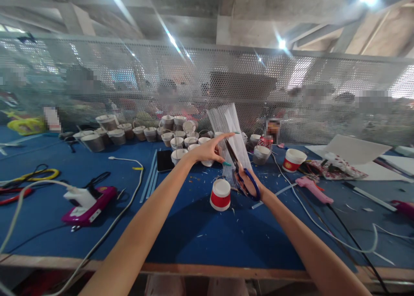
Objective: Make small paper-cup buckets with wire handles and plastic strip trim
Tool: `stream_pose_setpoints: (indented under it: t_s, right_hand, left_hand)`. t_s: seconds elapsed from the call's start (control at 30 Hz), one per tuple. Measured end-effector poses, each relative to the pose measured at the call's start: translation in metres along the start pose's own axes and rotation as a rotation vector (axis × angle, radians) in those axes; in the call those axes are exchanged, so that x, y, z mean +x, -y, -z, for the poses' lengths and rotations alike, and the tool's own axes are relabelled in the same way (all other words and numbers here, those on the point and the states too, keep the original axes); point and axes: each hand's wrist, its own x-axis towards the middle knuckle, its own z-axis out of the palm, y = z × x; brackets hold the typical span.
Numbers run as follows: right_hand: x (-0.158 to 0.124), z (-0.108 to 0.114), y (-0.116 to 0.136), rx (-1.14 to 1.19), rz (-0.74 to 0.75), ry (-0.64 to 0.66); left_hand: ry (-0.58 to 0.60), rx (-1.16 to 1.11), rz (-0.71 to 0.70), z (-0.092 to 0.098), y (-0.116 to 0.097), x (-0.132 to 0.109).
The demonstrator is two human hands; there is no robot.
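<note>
My right hand [250, 183] is closed around the dark blue handles of a pair of scissors [246, 175]. Their dark blades point up and to the left, across a translucent, finely ribbed plastic sheet [237, 122] that slants upright. In front of this sheet is my left hand [210, 150], its thumb and index finger spread apart; whether the hidden fingers touch the sheet I cannot tell. Just below the hands, a small white cup with a red band [221, 196] sits on the blue table [207, 244].
Many small grey-and-white buckets [150, 134] crowd the back left and centre. A black phone [164, 161] lies near pale strips [149, 179]. On the right are a pink glue gun [313, 190] and another red-banded cup [294, 160]. A purple power strip [90, 205] and cables lie left.
</note>
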Motion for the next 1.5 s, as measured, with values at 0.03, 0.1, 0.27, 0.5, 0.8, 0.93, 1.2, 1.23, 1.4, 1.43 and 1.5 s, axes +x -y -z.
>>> stream_pose_setpoints:
  t_s: [0.03,0.1,0.27,0.5,0.8,0.93,1.2,1.23,1.4,1.43,1.5]
  right_hand:
    - [0.0,0.0,0.0,-0.002,0.0,0.003]
    - [0.0,0.0,0.0,-0.007,0.011,0.009]
    - [-0.002,0.001,0.001,-0.092,0.067,0.004]
    - [-0.004,0.002,0.002,-0.121,0.049,0.012]
    - [-0.001,0.003,-0.001,-0.024,-0.029,0.068]
    - [0.002,0.005,-0.007,0.012,-0.008,0.106]
    - [0.001,0.005,-0.005,0.05,0.037,0.154]
    - [0.001,0.004,-0.004,0.054,0.046,0.152]
    - [0.001,0.003,-0.003,0.06,0.083,0.114]
    - [0.001,0.003,-0.002,0.061,0.082,0.109]
    - [0.001,0.003,-0.003,0.064,0.07,0.101]
  left_hand:
    - [0.0,-0.008,-0.001,0.0,0.0,0.0]
    - [-0.003,-0.036,-0.002,0.0,-0.002,-0.001]
    - [-0.043,-0.171,0.03,0.004,-0.006,-0.003]
    - [-0.241,-0.088,0.089,0.013,0.006,0.0]
    - [-0.316,-0.042,0.039,0.009,0.011,0.003]
    - [-0.252,-0.06,0.039,0.006,0.006,0.002]
    - [-0.213,-0.129,0.027,-0.004,0.005,0.006]
    - [-0.213,-0.128,0.02,-0.005,0.005,0.007]
    - [-0.215,-0.105,-0.012,-0.008,0.007,0.009]
    - [-0.213,-0.101,-0.014,-0.008,0.007,0.009]
    - [-0.211,-0.098,-0.015,-0.009,0.006,0.009]
